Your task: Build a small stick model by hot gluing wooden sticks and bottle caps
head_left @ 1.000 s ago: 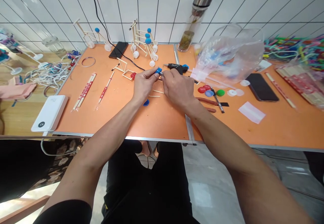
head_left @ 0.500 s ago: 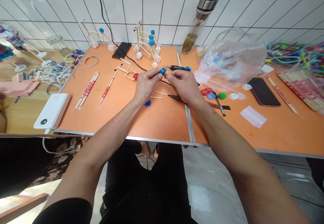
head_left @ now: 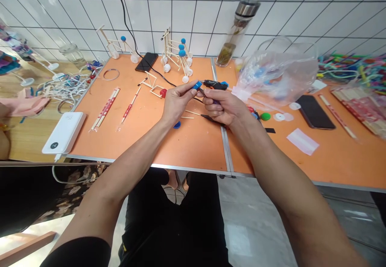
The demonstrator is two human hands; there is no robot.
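Blue plastic cap [head_left: 197,85] in left hand [head_left: 179,103], glue gun [head_left: 214,84] at right hand [head_left: 223,107]

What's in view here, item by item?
Orange table: 1, orange, under everything below.
Stick models: 2, pale wood with blue caps, back edge.
Hot glue gun: 1, black, beyond right hand.
Phones: 2, black, back left, right.
Power bank: 1, white, front left.
Plastic bag: 1, clear, back right.
Glass bottle: 1, steel-capped, back.
Left hand: pinching blue bottle cap.
Right hand: beside that cap.
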